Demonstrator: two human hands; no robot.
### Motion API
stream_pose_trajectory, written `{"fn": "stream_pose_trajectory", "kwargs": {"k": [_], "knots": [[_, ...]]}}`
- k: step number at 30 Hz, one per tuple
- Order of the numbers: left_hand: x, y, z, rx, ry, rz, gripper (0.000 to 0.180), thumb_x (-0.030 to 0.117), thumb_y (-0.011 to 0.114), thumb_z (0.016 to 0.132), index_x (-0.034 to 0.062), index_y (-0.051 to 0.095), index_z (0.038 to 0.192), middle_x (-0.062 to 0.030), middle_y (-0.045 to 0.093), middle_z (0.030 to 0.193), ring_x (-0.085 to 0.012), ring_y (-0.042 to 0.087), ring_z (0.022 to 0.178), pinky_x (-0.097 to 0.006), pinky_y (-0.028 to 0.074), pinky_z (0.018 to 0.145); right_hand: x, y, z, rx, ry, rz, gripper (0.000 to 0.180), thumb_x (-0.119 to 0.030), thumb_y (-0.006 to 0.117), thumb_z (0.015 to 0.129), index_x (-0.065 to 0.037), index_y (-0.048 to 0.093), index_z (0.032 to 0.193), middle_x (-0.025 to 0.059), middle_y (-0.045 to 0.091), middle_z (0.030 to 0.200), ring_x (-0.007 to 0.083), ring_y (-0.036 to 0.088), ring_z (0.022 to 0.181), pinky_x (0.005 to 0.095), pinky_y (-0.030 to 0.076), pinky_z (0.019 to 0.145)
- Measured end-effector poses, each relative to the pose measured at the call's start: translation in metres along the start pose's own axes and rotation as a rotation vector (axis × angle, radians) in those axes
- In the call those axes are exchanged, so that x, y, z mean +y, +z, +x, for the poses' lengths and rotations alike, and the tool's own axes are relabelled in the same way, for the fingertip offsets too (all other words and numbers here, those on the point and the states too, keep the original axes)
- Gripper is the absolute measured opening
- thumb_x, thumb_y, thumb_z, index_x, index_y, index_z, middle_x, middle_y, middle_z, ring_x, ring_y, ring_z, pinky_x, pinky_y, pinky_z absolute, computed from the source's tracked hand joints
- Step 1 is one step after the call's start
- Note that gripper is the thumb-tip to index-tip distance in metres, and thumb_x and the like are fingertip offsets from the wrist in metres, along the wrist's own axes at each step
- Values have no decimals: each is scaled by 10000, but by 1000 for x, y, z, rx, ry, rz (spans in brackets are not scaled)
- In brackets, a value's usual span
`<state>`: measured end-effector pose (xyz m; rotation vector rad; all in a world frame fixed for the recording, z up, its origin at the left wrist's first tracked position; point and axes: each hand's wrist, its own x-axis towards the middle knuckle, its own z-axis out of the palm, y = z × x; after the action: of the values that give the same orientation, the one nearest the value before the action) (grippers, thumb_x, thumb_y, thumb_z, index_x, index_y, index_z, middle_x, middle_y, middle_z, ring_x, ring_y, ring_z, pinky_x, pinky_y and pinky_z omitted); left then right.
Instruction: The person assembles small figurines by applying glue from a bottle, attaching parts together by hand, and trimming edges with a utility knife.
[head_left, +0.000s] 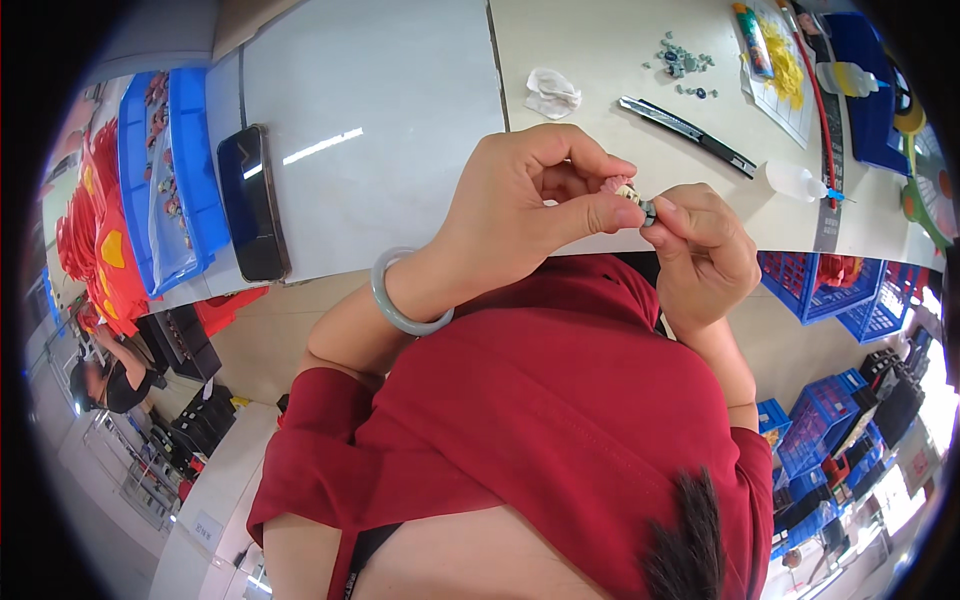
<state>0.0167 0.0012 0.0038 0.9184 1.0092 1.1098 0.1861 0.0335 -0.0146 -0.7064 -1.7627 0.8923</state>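
Between the thumb and fingers of my left hand (515, 205) is a tiny figurine (620, 187), pink on top with a cream part below. Its finer detail is too small to make out. My right hand (708, 245) pinches a small dark grey-green piece (649, 213) against the figurine's lower end. Both hands meet just above the table's near edge. Beyond them lie a utility knife (690, 137), a crumpled white tissue (552, 93) and a scatter of small grey-green pieces (682, 62). To the right of my right hand, a white squeeze bottle (793, 182) with a blue tip lies on its side.
A dark phone (252, 205) and a blue tray (205, 150) of small parts lie at the left. Yellow pieces (786, 75) rest on paper at the far right, near a yellowish bottle (846, 79). Blue crates (815, 285) stand below the table. Another person (118, 378) is at far left.
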Motion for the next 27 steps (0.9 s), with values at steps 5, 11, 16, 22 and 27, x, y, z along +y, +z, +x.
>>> {"fn": "stream_pose_trajectory", "kwargs": {"k": [5,11,16,22,27], "knots": [[-2,1,-2,-7,66,62,247,-22,657,732,-52,574,963,-54,540,774,-102,568,688,-202,495,603,0,3,-4,27,33,84,170,7,709,661,12,585,777,93,591,663,161,548,568,234,423,494],[-4,1,-3,-7,201,87,258,-30,668,716,-49,580,958,-45,524,768,-87,531,690,-196,481,592,1,6,-8,53,62,195,161,-2,695,688,15,579,798,97,584,677,154,529,558,229,412,487],[-4,3,-4,-16,183,-13,268,-40,654,725,-46,571,980,-51,528,796,-84,528,717,-198,482,621,0,5,-4,21,-5,153,162,0,690,693,13,576,807,95,581,677,154,529,568,235,413,497],[-3,4,-6,0,250,146,268,-44,648,726,-51,566,981,-64,536,814,-93,540,727,-205,492,651,-1,6,-7,38,-20,111,158,-3,689,693,9,569,794,95,577,673,156,530,574,242,415,501],[-6,3,-6,8,356,244,290,-52,660,709,-46,568,984,-73,540,818,-100,544,726,-203,498,647,1,8,-9,41,11,188,156,-4,684,701,18,564,798,91,575,672,157,529,576,240,413,503]]}}
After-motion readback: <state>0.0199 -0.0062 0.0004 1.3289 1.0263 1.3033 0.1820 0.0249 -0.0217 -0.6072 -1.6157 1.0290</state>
